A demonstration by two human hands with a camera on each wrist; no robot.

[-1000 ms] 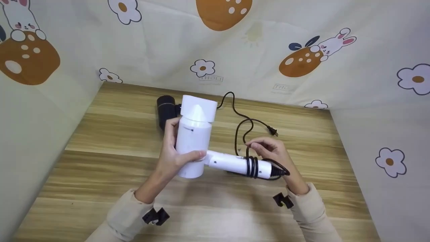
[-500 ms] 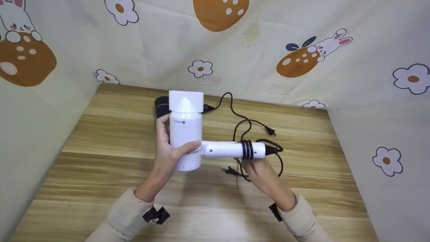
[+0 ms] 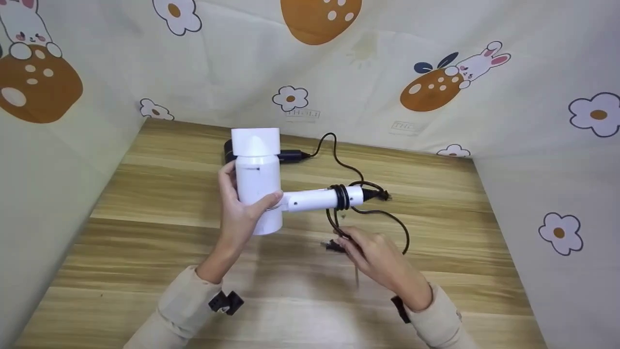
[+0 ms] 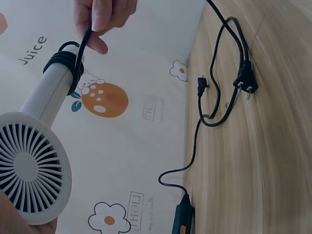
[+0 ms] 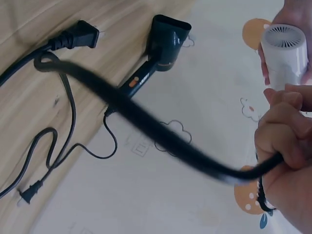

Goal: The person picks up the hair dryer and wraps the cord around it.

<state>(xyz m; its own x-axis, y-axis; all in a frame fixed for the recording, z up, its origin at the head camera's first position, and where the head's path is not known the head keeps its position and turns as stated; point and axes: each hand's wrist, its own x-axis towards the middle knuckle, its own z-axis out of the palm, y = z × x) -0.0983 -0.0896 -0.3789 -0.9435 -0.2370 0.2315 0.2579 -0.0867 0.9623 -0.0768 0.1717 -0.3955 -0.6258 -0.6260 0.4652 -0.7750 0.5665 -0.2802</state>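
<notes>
A white hair dryer (image 3: 256,186) is held up over the table, its handle pointing right. My left hand (image 3: 237,213) grips its barrel, thumb across the base of the handle. Black cord coils (image 3: 342,197) circle the handle near its end. Just in front of the handle, my right hand (image 3: 380,257) pinches a length of this cord, also seen as a thick black cord (image 5: 161,134) crossing the right wrist view. Its plug (image 3: 334,245) shows beside the right fingers. In the left wrist view, the dryer's round intake grille (image 4: 27,165) faces the camera.
Behind the white dryer, a black hair dryer (image 3: 290,155) lies on the wooden table (image 3: 169,203), partly hidden. Its thin cord (image 3: 348,165) runs right to a two-pin plug (image 5: 30,192). A patterned cloth (image 3: 232,72) walls the back and sides.
The white dryer has moved left and farther back, its handle now tilting upward to the right. My right hand has passed from behind the handle, under it, to the front, with the cord.
</notes>
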